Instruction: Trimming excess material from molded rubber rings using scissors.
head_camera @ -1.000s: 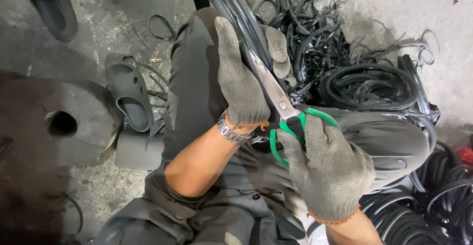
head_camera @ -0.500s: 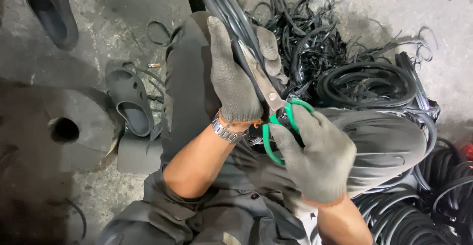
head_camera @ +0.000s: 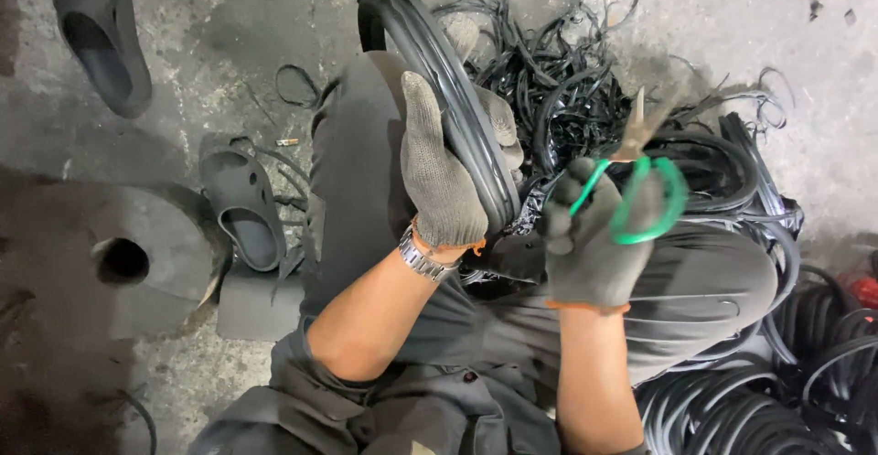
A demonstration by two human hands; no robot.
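Observation:
My left hand [head_camera: 445, 181], in a grey knit glove with a metal watch at the wrist, grips a curved black rubber strip [head_camera: 439, 62] that arcs up over my left knee. My right hand [head_camera: 593, 245], also gloved, holds green-handled scissors [head_camera: 640, 181] off to the right of the strip, blades pointing up and blurred. The scissors do not touch the strip. I am crouched in grey trousers, with both forearms between my knees.
A tangled heap of black rubber offcuts [head_camera: 585, 71] lies ahead on the concrete floor. Coiled rubber rings [head_camera: 805, 364] pile at the right. Two dark sandals [head_camera: 240, 203] [head_camera: 99, 34] lie at the left, beside a round dark disc with a hole [head_camera: 101, 263].
The scissors were against the rubber strip by my left hand. My right hand has now pulled them away to the right and lifted them, while my left hand keeps hold of the strip.

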